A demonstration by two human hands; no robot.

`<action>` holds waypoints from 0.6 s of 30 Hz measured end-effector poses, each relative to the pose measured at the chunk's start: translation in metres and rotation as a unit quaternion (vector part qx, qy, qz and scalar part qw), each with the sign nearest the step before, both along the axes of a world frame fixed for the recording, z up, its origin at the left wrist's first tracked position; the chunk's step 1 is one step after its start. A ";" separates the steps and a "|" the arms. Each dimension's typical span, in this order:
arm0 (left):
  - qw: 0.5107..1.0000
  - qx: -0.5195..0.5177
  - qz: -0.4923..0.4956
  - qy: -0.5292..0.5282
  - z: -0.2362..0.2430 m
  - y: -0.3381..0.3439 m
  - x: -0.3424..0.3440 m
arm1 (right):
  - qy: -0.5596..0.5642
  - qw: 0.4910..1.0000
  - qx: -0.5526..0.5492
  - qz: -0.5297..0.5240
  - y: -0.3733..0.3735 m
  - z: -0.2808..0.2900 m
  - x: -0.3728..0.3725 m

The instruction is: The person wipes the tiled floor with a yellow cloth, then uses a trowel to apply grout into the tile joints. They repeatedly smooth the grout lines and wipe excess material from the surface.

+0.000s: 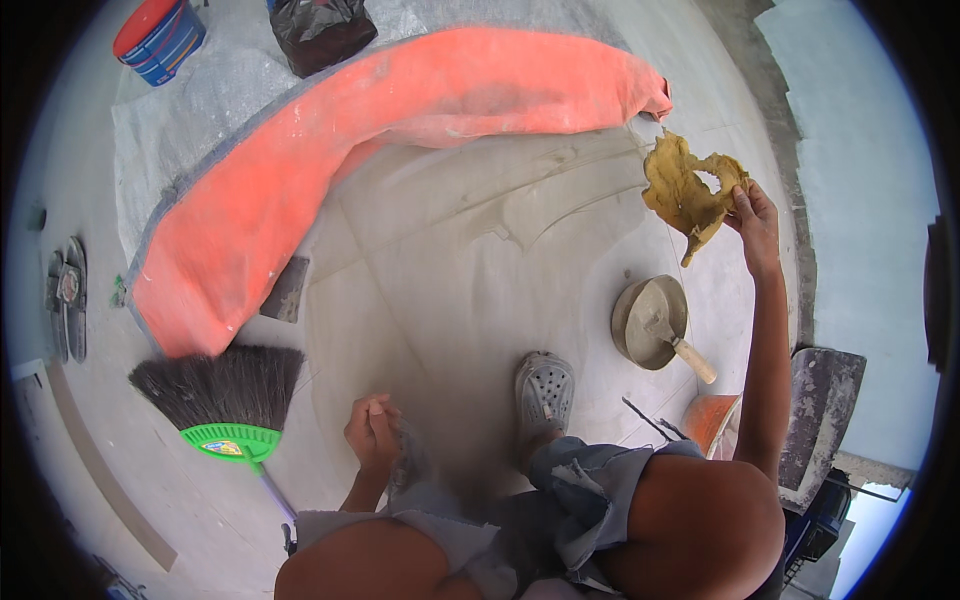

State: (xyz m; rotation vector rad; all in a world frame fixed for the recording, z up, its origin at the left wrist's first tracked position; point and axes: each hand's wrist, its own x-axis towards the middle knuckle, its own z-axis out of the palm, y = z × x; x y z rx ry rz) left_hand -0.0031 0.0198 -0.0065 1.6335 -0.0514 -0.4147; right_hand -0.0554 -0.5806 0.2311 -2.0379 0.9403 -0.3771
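Out to the right, my right hand (757, 225) pinches the edge of a ragged mustard-yellow sponge piece (683, 190) with a hole torn in it. The piece hangs above the floor, close to the wall. Below it on the floor sits a round grey-coated pan (626, 325) with a wooden-handled tool (694, 360) resting in it. My left hand (373, 430) is near my left knee, its fingers curled and pressed together. Whatever it may hold is hidden.
A long orange sheet (430, 90) curves across the dusty tiled floor. A black-bristled broom (225, 395) lies at left, sandals (70, 290) beyond. A blue-and-red bucket (165, 40) and black bag (318, 35) are far off. An orange bucket (708, 420) and dirty board (822, 415) stand right.
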 end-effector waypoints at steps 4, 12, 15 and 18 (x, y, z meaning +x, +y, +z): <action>0.998 0.053 0.017 -0.027 0.011 0.009 -0.007 | 0.032 0.992 -0.124 0.008 -0.034 0.009 0.024; 0.987 0.126 0.057 -0.079 0.001 0.002 -0.015 | 0.212 0.925 -0.240 0.206 0.039 -0.128 0.073; 0.984 0.148 0.043 -0.085 0.004 0.007 -0.013 | 0.134 0.956 -0.247 0.086 0.040 -0.172 0.078; 0.983 0.156 0.022 -0.099 0.000 0.004 -0.013 | 0.124 0.956 -0.263 -0.033 0.025 -0.222 0.076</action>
